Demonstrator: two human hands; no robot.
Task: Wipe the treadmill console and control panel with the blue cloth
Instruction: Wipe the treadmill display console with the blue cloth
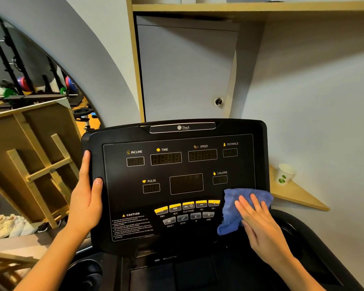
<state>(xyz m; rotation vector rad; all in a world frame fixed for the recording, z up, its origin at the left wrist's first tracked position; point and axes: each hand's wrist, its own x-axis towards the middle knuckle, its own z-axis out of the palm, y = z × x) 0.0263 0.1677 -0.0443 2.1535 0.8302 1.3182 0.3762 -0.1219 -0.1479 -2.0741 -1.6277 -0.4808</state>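
Observation:
The black treadmill console (177, 171) fills the middle of the head view, with dark displays labelled incline, time, speed, distance, pulse and calorie. A row of yellow buttons (187, 205) and grey buttons sits on the control panel below them. The blue cloth (233, 206) lies flat on the panel's lower right corner. My right hand (259, 221) presses on the cloth with fingers spread. My left hand (86, 198) grips the console's left edge, thumb on its face.
A paper cup (285, 174) stands on a wooden corner shelf (296, 196) right of the console. A grey cabinet door (185, 72) is behind it. Wooden frames (40, 164), several shoes (6, 225) and gym weights (23, 85) lie to the left.

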